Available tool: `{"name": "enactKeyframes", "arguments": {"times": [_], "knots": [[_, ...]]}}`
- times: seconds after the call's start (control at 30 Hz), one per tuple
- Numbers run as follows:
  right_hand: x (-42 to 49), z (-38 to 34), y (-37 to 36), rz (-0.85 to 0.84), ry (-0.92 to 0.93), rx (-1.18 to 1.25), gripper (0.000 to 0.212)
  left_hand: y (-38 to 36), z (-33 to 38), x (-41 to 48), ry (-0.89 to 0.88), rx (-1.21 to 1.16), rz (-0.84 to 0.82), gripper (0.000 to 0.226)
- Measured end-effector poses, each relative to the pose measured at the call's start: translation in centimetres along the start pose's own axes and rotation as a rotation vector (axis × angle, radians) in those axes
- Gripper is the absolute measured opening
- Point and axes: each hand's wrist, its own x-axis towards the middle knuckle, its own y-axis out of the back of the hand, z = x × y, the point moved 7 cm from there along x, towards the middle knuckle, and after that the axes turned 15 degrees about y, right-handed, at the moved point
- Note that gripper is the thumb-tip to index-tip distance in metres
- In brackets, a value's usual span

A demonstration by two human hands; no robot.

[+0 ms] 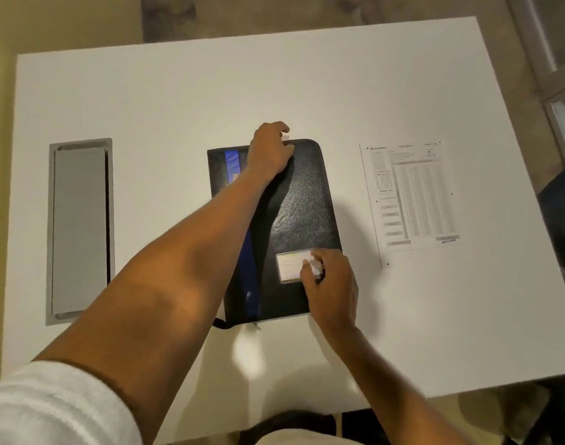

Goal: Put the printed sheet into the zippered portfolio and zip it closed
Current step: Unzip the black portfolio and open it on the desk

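White sleeve (49, 409) nearest, bare forearm beyond. One right hand (331, 284) presses fingertips on the single label window (292, 266) of the one black portfolio (300, 200), flat on the white table (178, 101). One left hand (269, 149) curls at its far edge, apparently pinching the zipper; I can't be sure. One printed sheet (411, 195) lies just right of it, apart. One grey cable hatch (80, 229) sits well to the left.

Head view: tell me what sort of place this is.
Probably an office or study room. A white desk has a built-in grey cable hatch, and on it lie a black zippered portfolio and a printed sheet.
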Motion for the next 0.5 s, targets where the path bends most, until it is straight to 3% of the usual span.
{"name": "enactKeyframes", "arguments": {"times": [0.13,0.27,0.37,0.5], "knots": [[3.7,2.2,1.0,-0.124,-0.117,-0.109,0.038,2.0,-3.8,-4.0,0.088,-0.031,0.064,0.040],[4.9,3.0,0.8,-0.299,-0.233,-0.140,0.046,3.2,-9.4,-9.1,0.344,0.127,0.168,0.052],[5.1,2.7,0.8,-0.343,-0.263,-0.091,0.046,3.0,-12.8,-12.6,0.498,0.097,0.159,0.063],[5.4,2.1,1.2,-0.340,-0.295,-0.082,0.045,2.0,-14.7,-15.1,0.553,-0.012,0.091,0.060]]}}
